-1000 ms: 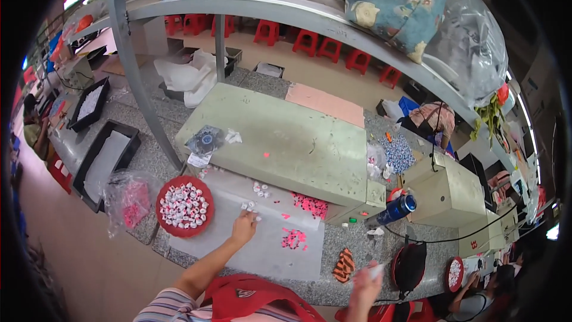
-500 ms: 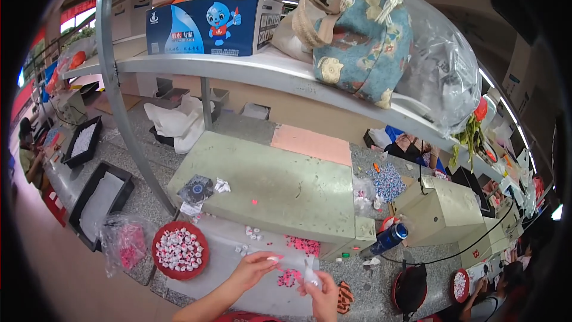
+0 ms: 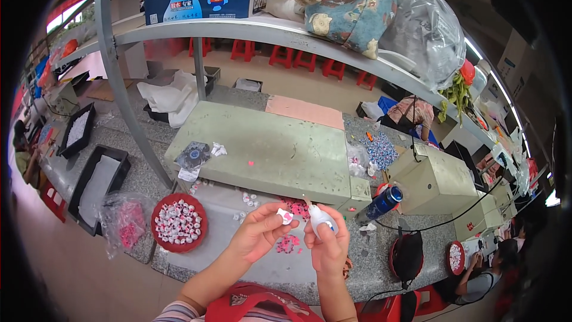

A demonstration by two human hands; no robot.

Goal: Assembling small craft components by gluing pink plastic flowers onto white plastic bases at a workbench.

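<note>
White plastic squeeze bottle [image 3: 320,215], long axis slanting, nozzle toward the view's upper left, is gripped in the right hand [image 3: 329,245]; beside it, the left hand [image 3: 257,234] pinches a small white-and-pink piece [image 3: 286,216] above the grey speckled bench [image 3: 370,265].

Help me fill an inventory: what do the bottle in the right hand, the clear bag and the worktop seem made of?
Bottle: probably plastic, whitish with a soft sheen, judging by its smooth, rounded body.
Bag: apparently thin glossy plastic film, see-through with crinkled highlights.
Worktop: likely stone or an imitation, given its grey speckling; finish unclear.
</note>
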